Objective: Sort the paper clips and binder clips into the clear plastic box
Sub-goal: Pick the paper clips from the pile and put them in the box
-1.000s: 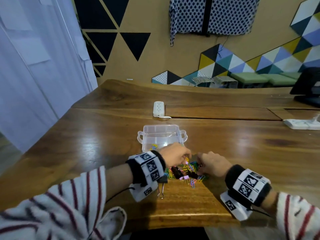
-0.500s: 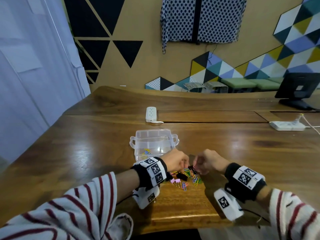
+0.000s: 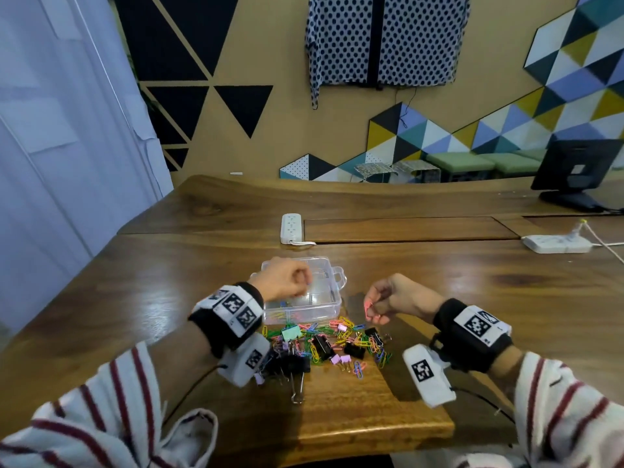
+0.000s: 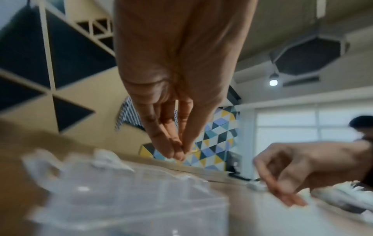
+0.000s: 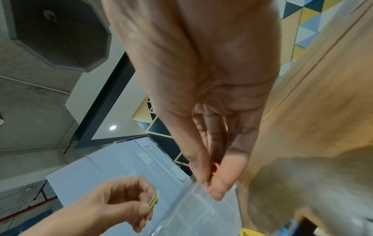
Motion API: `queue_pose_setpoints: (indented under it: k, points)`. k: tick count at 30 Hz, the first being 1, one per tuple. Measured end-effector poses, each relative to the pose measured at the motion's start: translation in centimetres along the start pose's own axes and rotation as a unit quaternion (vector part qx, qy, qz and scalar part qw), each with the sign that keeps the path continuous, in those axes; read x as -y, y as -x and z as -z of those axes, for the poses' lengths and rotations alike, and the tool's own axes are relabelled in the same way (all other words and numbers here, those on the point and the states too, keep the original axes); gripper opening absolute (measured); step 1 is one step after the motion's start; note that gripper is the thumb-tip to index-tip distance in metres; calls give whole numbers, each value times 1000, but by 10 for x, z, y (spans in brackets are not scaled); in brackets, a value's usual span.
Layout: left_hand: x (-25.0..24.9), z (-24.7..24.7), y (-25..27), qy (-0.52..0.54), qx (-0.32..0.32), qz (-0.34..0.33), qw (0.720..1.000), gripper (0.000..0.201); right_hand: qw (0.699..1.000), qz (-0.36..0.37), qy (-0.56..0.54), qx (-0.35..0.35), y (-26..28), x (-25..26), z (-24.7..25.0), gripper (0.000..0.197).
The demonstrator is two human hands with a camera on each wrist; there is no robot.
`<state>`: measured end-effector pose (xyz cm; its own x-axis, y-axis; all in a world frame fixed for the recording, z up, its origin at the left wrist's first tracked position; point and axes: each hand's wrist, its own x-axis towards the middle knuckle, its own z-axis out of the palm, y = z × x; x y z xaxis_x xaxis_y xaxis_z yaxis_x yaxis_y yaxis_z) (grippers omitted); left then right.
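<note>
The clear plastic box [image 3: 332, 307] stands open on the wooden table, with several coloured paper clips in its near compartment. My left hand [image 3: 287, 282] hovers over the box and pinches a yellow paper clip [image 5: 153, 201]. My right hand [image 3: 374, 307] is raised just right of the box and pinches a pink paper clip [image 3: 367, 307] between thumb and fingers [image 5: 224, 188]. A pile of coloured paper clips [image 3: 341, 332] mixed with black binder clips [image 3: 322, 346], small pink ones and a green one [image 3: 290, 332] lies in front of the box.
A white power strip [image 3: 291, 228] lies behind the box, another power strip [image 3: 557, 243] with a cable at the far right. A dark monitor [image 3: 574, 170] stands at the back right. The table's front edge [image 3: 371, 437] is close to me.
Both hands have lifted off the clip pile. The left hand went forward over the box with a clip; the right hand rose to the right holding the pink clip.
</note>
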<state>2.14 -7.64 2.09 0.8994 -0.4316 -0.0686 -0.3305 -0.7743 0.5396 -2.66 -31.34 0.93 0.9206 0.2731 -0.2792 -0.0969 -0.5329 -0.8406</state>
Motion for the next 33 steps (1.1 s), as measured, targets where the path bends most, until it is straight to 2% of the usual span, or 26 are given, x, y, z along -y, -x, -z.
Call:
queue_pose_setpoints:
  k: [2, 6, 8, 11, 13, 14, 17, 21, 24, 27, 30, 33]
  points:
    - [24, 16, 2, -50, -40, 24, 998, 16, 1000, 11, -1, -8, -10, 11, 0, 11]
    - [50, 23, 11, -65, -30, 56, 996, 20, 1000, 23, 15, -9, -38, 44, -13, 18]
    - [52, 22, 16, -65, -26, 55, 996, 25, 999, 26, 33, -1, -54, 59, -25, 20]
    - [50, 23, 24, -57, -59, 47, 996, 32, 998, 31, 53, 12, -71, 73, -44, 24]
    - [50, 23, 30, -48, -74, 35, 995, 31, 997, 27, 65, 11, -75, 78, -52, 17]
    - [49, 22, 34, -46, -69, 31, 996, 31, 996, 28, 85, 3, -73, 78, -54, 12]
    - [48, 12, 45, -41, -7, 34, 999, 35, 983, 62, 173, -27, -58, 71, -49, 21]
    - [53, -7, 53, -108, 68, 25, 992, 27, 941, 110, 320, -33, -20, 40, -29, 15]
    - [56, -19, 56, -175, 105, -28, 979, 34, 910, 62, 410, 13, 4, 8, -20, 14]
    - [52, -26, 52, -199, 125, -46, 971, 42, 875, 14, 482, 45, 22, -14, -26, 33]
    - [46, -30, 48, -194, 140, -47, 970, 39, 876, 5, 480, 51, 26, -25, -40, 61]
    - [40, -34, 46, -199, 149, -41, 968, 37, 888, 24, 457, 37, 20, -25, -46, 55]
